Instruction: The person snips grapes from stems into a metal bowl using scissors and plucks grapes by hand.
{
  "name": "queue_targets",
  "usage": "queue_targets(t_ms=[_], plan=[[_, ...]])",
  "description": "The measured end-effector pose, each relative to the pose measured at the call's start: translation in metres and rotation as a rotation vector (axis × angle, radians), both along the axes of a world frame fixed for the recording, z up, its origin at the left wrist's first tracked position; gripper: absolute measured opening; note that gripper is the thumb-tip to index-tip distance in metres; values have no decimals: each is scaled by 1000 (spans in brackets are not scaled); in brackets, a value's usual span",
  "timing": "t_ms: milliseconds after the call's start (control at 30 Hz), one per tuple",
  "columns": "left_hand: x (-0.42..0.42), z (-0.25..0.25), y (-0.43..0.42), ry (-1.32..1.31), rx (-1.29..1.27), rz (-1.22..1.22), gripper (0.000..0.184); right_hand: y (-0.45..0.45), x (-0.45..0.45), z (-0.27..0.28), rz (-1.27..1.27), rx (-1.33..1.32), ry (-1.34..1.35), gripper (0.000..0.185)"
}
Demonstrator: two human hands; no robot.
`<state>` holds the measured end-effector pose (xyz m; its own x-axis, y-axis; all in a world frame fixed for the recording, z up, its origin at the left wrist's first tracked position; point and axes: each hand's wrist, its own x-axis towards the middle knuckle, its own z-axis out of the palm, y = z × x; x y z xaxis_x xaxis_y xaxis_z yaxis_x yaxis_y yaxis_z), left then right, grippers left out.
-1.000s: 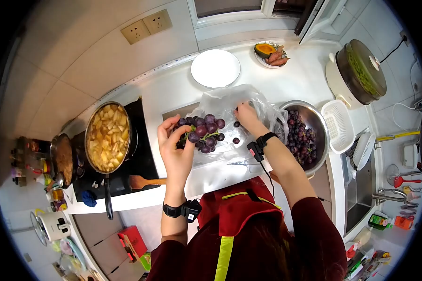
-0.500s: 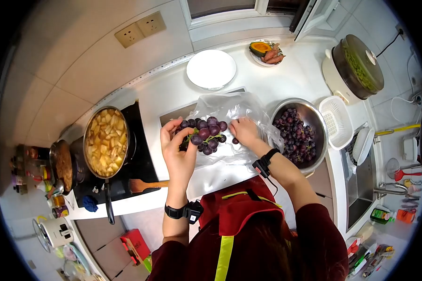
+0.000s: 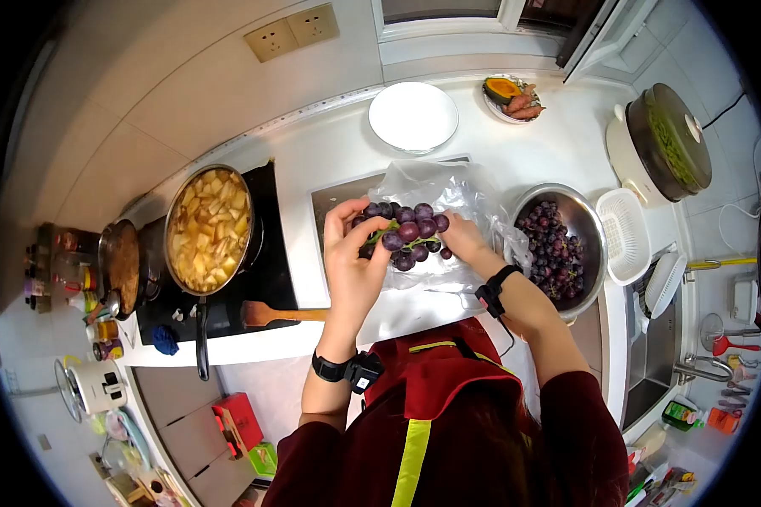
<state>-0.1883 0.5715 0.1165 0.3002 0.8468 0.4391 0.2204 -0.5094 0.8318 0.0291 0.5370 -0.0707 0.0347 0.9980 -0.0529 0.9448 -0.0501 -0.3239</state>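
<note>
My left hand [image 3: 353, 253] pinches a bunch of dark purple grapes [image 3: 408, 230] by its green stem, holding it up above a clear plastic bag [image 3: 482, 190]. At the bunch's right edge my right hand [image 3: 467, 237] is closed, its fingertips against a grape [image 3: 440, 223]; the tips are partly hidden. A single grape [image 3: 446, 253] shows just below these fingers. Right of the bag stands a steel bowl [image 3: 599, 253] with many grapes [image 3: 552, 251] in it.
At left, a pan of cut yellowish chunks [image 3: 210, 228] is on the black cooktop [image 3: 271, 279], with a wooden spatula [image 3: 266, 314] by the counter's edge. Behind are a white plate [image 3: 413, 117] and a dish of pumpkin [image 3: 502, 89]. A white basket [image 3: 624, 237] stands beyond the bowl.
My right hand has lifted from the bag to the right edge of the bunch. The left hand still holds the grapes. The whole view has shifted slightly.
</note>
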Motion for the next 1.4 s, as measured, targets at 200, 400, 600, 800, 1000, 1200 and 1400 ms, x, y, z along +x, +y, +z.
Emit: queue_targets(t_ms=[200, 400, 600, 800, 1000, 1200, 1400], plan=[[-2, 3, -1, -7, 38, -12, 18, 2, 10, 35, -341, -227, 158, 28], [0, 0, 0, -33, 45, -41, 17, -32, 0, -2, -487, -27, 186, 25], [3, 1, -1, -17, 46, -36, 18, -40, -19, -1, -418, -78, 193, 19], [7, 5, 0, 13, 40, -52, 16, -55, -11, 67, -228, -14, 426, 23], [13, 0, 1, 49, 38, -69, 14, -124, 44, 208, -82, -412, 1122, 21], [16, 7, -7, 84, 22, -46, 15, -163, 144, 114, -932, 102, 1148, 24], [14, 13, -9, 119, 61, -32, 15, -161, 178, 66, -1126, 247, 1206, 26]])
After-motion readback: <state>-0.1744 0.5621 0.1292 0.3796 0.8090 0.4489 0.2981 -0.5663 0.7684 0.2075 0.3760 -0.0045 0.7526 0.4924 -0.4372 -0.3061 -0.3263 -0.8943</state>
